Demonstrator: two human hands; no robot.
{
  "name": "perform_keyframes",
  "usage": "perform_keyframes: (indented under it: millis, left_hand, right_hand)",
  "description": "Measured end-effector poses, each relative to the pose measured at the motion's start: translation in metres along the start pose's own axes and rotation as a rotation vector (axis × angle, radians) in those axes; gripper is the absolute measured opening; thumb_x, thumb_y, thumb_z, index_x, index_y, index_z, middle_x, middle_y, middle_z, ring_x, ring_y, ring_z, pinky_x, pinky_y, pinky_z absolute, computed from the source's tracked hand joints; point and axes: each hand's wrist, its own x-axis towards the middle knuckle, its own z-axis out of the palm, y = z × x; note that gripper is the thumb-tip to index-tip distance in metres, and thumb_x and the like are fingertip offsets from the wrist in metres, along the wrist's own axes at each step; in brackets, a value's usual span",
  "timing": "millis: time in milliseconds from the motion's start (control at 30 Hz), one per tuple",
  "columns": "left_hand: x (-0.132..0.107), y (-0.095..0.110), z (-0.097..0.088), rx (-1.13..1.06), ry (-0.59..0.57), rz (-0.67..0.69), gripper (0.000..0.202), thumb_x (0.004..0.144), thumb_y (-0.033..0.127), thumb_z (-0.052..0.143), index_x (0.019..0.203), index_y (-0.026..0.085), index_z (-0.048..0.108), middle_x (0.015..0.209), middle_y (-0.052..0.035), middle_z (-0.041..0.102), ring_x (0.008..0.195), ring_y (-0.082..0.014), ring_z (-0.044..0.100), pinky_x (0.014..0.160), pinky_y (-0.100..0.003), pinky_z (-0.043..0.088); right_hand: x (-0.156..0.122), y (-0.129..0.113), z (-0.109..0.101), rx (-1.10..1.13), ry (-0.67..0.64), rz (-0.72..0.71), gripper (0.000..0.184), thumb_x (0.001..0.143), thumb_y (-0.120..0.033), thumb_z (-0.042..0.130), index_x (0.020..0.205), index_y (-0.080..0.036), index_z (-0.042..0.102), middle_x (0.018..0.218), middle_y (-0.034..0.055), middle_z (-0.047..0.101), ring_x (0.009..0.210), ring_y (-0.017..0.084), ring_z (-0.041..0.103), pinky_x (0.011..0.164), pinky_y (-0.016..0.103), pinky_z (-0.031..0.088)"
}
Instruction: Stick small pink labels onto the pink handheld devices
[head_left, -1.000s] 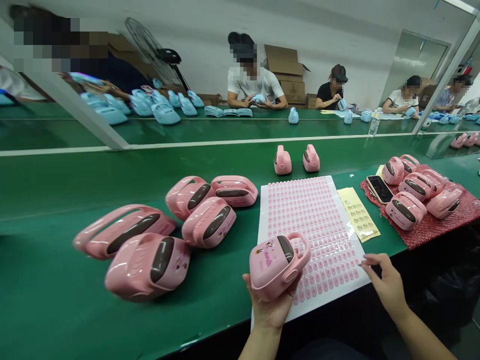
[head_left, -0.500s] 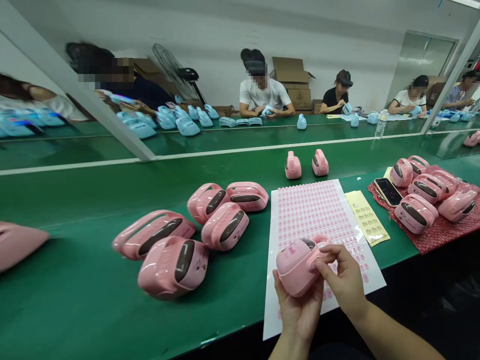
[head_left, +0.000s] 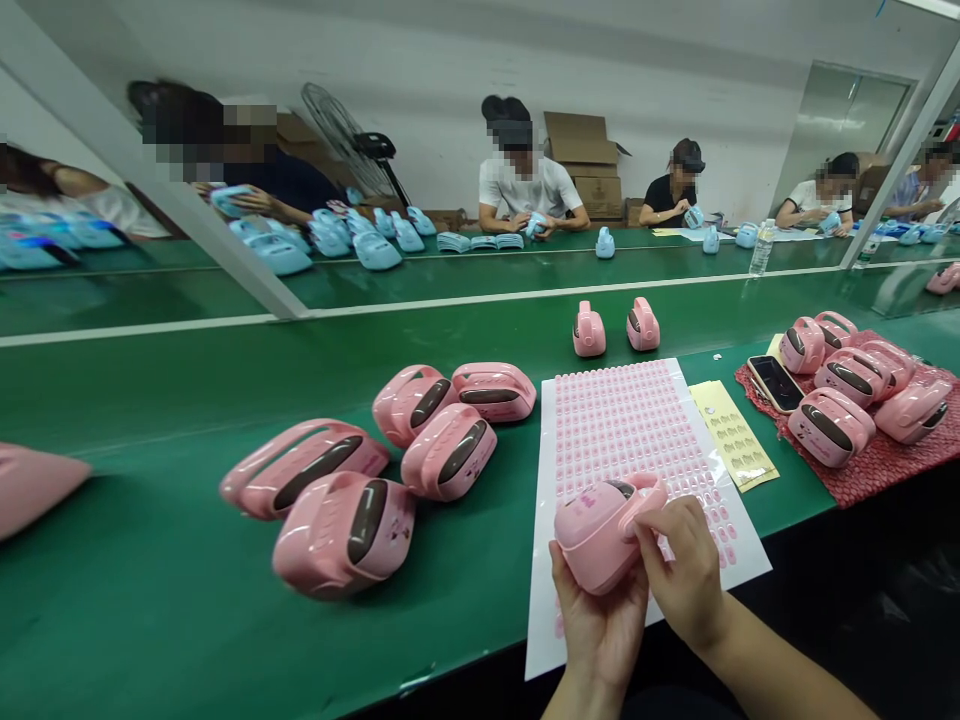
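A pink plastic handled device with a dark window rests in my left hand, whose fingers and thumb cup it from below. My right hand has its thumb and index finger pinched together against the side of the device, where the handle joins the body. Whatever lies between those fingertips is too small or hidden to make out. Under both hands is a white sheet of small pink stickers, with gaps in its lower rows. Beside it lies a yellow sticker sheet.
Several pink devices stand to the left, two more behind the sheet. Others sit on red bubble wrap at right, near a phone. Across the green bench, co-workers handle blue devices. A bottle stands there.
The right hand has shifted slightly, its fingers curling more closely at the handle joint. The device stays in my left hand, almost unmoved. Across the bench, the left co-worker's blue device has shifted.
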Motion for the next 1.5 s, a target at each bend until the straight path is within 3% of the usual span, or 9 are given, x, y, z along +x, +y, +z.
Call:
perform_keyframes:
  millis: [200, 367, 467, 567, 767, 933, 1167, 1333, 1500]
  left_hand:
    - [0.001, -0.001, 0.001, -0.006, -0.005, -0.022, 0.062, 0.086, 0.047, 0.042, 0.136, 0.012, 0.034, 0.125, -0.0163, 0.058, 0.117, -0.0184, 0.052, 0.1, -0.023, 0.034]
    - [-0.001, 0.0, -0.002, 0.068, -0.028, -0.047, 0.059, 0.088, 0.052, 0.033, 0.136, 0.018, 0.036, 0.131, -0.0116, 0.054, 0.126, -0.0203, 0.042, 0.104, -0.029, 0.032]
    - [-0.003, 0.008, -0.003, 0.079, 0.039, -0.063, 0.058, 0.09, 0.051, 0.028, 0.141, 0.023, 0.024, 0.135, -0.0099, 0.05, 0.125, -0.0225, 0.043, 0.103, -0.035, 0.033]
    - [-0.004, 0.022, -0.003, 0.078, 0.112, -0.057, 0.065, 0.089, 0.049, 0.032, 0.144, 0.026, 0.007, 0.138, -0.0104, 0.045, 0.119, -0.0254, 0.05, 0.099, -0.037, 0.04]
    - [-0.002, 0.041, -0.004, 0.095, 0.148, 0.04, 0.093, 0.078, 0.038, 0.054, 0.142, 0.022, -0.012, 0.14, -0.0133, 0.043, 0.114, -0.0257, 0.054, 0.093, -0.034, 0.046]
    - [-0.003, 0.043, -0.01, 0.086, 0.166, 0.054, 0.088, 0.076, 0.034, 0.054, 0.143, 0.026, -0.003, 0.143, -0.012, 0.038, 0.113, -0.0262, 0.055, 0.091, -0.035, 0.049]
    - [-0.012, 0.049, -0.03, 0.154, 0.16, 0.078, 0.081, 0.072, 0.037, 0.063, 0.139, 0.027, 0.019, 0.133, -0.013, 0.051, 0.11, -0.0305, 0.057, 0.092, -0.041, 0.047]
    - [-0.016, 0.038, -0.031, 0.462, 0.174, 0.114, 0.057, 0.072, 0.043, 0.067, 0.124, 0.027, 0.048, 0.119, -0.0092, 0.062, 0.109, -0.032, 0.057, 0.089, -0.046, 0.049]
    - [-0.017, 0.036, -0.012, 1.263, 0.143, 0.047, 0.106, 0.043, 0.033, 0.088, 0.134, 0.04, 0.034, 0.134, -0.0065, 0.049, 0.118, -0.0402, 0.046, 0.093, -0.056, 0.041]
  right_hand:
    - [-0.004, 0.004, 0.003, -0.057, -0.006, -0.05, 0.032, 0.084, -0.011, 0.051, 0.112, -0.027, 0.052, 0.08, 0.0043, 0.063, 0.069, 0.018, 0.055, 0.062, 0.034, 0.049]
    - [-0.005, 0.021, -0.002, 0.061, -0.17, 0.356, 0.064, 0.075, -0.029, 0.064, 0.131, -0.024, 0.033, 0.116, 0.0124, 0.053, 0.083, 0.019, 0.057, 0.068, 0.035, 0.052]
    - [-0.006, 0.043, -0.016, 0.16, -0.24, 0.464, 0.059, 0.079, -0.029, 0.06, 0.131, -0.024, 0.033, 0.118, 0.0122, 0.053, 0.083, 0.017, 0.061, 0.07, 0.034, 0.054]
    - [-0.018, 0.069, -0.043, 0.151, -0.254, 0.42, 0.045, 0.084, -0.022, 0.05, 0.128, -0.024, 0.038, 0.114, 0.0113, 0.058, 0.091, 0.02, 0.065, 0.08, 0.039, 0.053]
    - [-0.064, 0.101, -0.089, 0.023, -0.484, 0.295, 0.048, 0.084, -0.016, 0.046, 0.131, -0.025, 0.038, 0.11, 0.0098, 0.065, 0.095, 0.021, 0.066, 0.086, 0.042, 0.054]
    - [-0.07, 0.108, -0.095, -0.094, -0.538, 0.101, 0.043, 0.087, -0.016, 0.044, 0.128, -0.029, 0.048, 0.112, 0.0066, 0.065, 0.104, 0.023, 0.062, 0.089, 0.043, 0.052]
    - [-0.075, 0.114, -0.097, -0.098, -0.559, -0.047, 0.049, 0.088, -0.009, 0.037, 0.13, -0.033, 0.045, 0.103, 0.0052, 0.066, 0.095, 0.021, 0.064, 0.084, 0.038, 0.054]
    - [-0.055, 0.092, -0.094, 0.084, -0.481, 0.32, 0.042, 0.084, -0.015, 0.046, 0.123, -0.028, 0.048, 0.091, 0.0047, 0.059, 0.074, 0.016, 0.064, 0.077, 0.035, 0.055]
    - [0.009, 0.046, -0.086, 0.499, -0.532, 0.675, 0.044, 0.077, -0.02, 0.058, 0.119, -0.027, 0.044, 0.1, 0.0037, 0.053, 0.074, 0.012, 0.062, 0.077, 0.036, 0.053]
